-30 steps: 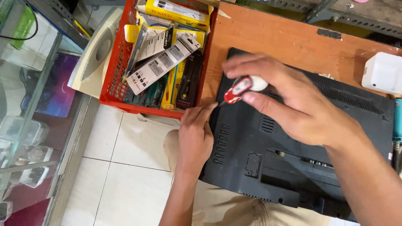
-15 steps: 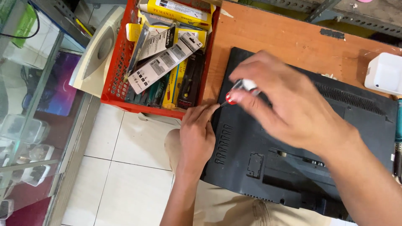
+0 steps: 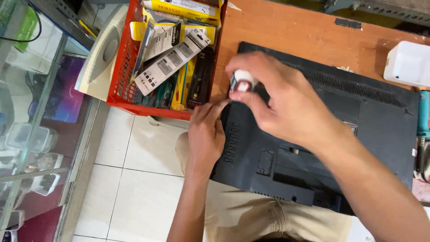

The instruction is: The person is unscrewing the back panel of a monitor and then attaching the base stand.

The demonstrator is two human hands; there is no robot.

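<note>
A black laptop (image 3: pixel 358 121) lies upside down, half on the wooden table (image 3: pixel 286 31) and half over my lap. My right hand (image 3: pixel 282 103) grips a screwdriver with a white and red handle (image 3: pixel 242 80), standing it upright at the laptop's near left corner. My left hand (image 3: pixel 206 134) rests flat against the laptop's left edge, fingertips touching the corner just under the screwdriver. The tool's tip is hidden by my fingers.
A red plastic basket (image 3: pixel 118 85) full of packaged tools stands left of the laptop. A cream plastic object (image 3: pixel 101 58) leans beside it. A white box (image 3: pixel 407 62) and a teal tool (image 3: pixel 423 112) sit at the right. A glass cabinet (image 3: pixel 31 134) stands left over the tiled floor.
My right hand has tilted the screwdriver from slanted to upright and shifted slightly toward the laptop's corner. My left hand has stayed at the edge.
</note>
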